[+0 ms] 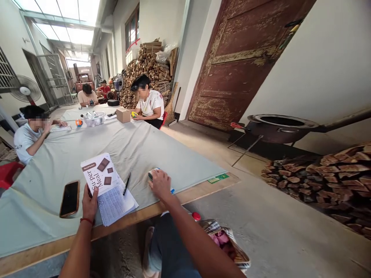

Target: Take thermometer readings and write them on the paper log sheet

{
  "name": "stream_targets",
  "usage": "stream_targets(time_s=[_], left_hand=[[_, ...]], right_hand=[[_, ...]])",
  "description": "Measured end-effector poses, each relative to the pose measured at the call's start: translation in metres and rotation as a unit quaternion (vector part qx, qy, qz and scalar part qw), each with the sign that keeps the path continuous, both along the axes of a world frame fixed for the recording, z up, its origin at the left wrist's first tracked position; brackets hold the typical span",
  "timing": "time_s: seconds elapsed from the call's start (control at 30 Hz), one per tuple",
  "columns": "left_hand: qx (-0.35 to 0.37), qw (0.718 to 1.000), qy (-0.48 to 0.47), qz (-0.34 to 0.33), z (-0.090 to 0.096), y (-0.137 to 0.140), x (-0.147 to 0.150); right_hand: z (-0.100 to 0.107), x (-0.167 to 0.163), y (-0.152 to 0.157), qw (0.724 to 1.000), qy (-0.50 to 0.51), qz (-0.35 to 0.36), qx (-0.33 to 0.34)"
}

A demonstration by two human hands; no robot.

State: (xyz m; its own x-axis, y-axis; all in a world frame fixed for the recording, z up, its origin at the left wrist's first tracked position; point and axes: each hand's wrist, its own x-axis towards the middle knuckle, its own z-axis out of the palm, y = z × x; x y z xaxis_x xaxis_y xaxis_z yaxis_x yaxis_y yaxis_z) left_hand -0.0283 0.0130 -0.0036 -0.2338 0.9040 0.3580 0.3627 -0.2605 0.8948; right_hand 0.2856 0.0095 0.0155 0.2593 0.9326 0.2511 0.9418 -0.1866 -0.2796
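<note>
My left hand [89, 202] grips the lower edge of a white Su-per Meal packet [100, 173] with brown chocolate squares printed on it, thumb on the front. Beneath the packet lie sheets of handwritten paper [117, 204]. A black pen [126, 183] rests across the right side of these sheets. To the left of that hand, a phone [70, 199] in an orange-brown case lies with its dark screen up. Over on the right, my right hand [160, 183] is closed over a small object on the cloth. Only dark, white and blue bits of that object show; its kind is hidden.
A pale cloth [116, 143] covers the long table. Farther up stand a clear plastic basket [94, 119] and a cardboard box [123, 115]. Several people sit around the table. Below its front edge is a checked bag [228, 247]; firewood [333, 185] lies at right.
</note>
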Motion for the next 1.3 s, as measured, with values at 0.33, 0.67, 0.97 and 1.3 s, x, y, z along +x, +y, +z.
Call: stream_targets(time_s=[0.33,0.67,0.97,1.3], left_hand=[[-0.015,0.999,-0.027,0.016,-0.002,0.001,0.001],[-0.01,0.999,-0.047,-0.004,-0.009,0.004,-0.001],[-0.018,0.999,-0.037,-0.004,-0.007,0.002,0.001],[-0.025,0.999,-0.043,-0.007,-0.006,0.001,0.002]], right_hand=[[-0.001,-0.002,-0.012,0.94,0.333,0.059,-0.035],[0.007,-0.131,-0.031,0.637,0.731,0.241,-0.038],[-0.012,-0.145,-0.032,0.625,0.747,0.226,-0.016],[-0.024,-0.144,-0.03,0.653,0.723,0.224,-0.025]])
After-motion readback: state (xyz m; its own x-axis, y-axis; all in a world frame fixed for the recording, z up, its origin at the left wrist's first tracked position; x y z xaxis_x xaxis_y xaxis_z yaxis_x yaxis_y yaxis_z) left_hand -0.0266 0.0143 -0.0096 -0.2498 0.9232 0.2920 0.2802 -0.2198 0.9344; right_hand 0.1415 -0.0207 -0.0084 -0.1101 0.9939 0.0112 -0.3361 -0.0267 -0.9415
